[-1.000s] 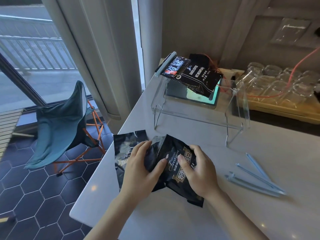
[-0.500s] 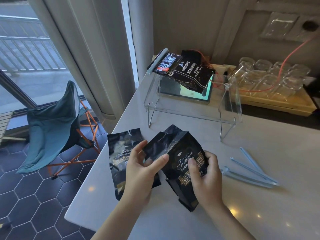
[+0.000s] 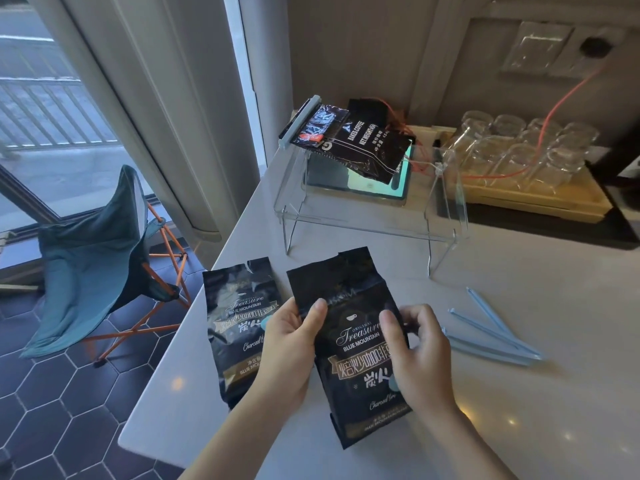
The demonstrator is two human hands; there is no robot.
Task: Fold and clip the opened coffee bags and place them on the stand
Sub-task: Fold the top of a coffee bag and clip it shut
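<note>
Low in the middle of the frame, a black coffee bag stands roughly upright on the pale surface, its torn top open and crumpled. It looks like glossy foil film: light for its bulk, soft and crackly above the fill line, lumpy below, and likely to slip under dry skin. The best hold for folding is probably the flat empty strip near the mouth, pinched at both side edges so the crease runs straight.

The left hand grips the bag's left edge, thumb across the front and fingers curled behind. The right hand grips the right edge the same way, thumb pressed on the print; its fingers behind the bag are mostly hidden, so how tightly they close I cannot tell.

A second bag stands just left of the first, also open. Blue clips lie at the right of the frame, apart from both hands. In the upper middle, the clear stand already carries one clipped bag.
</note>
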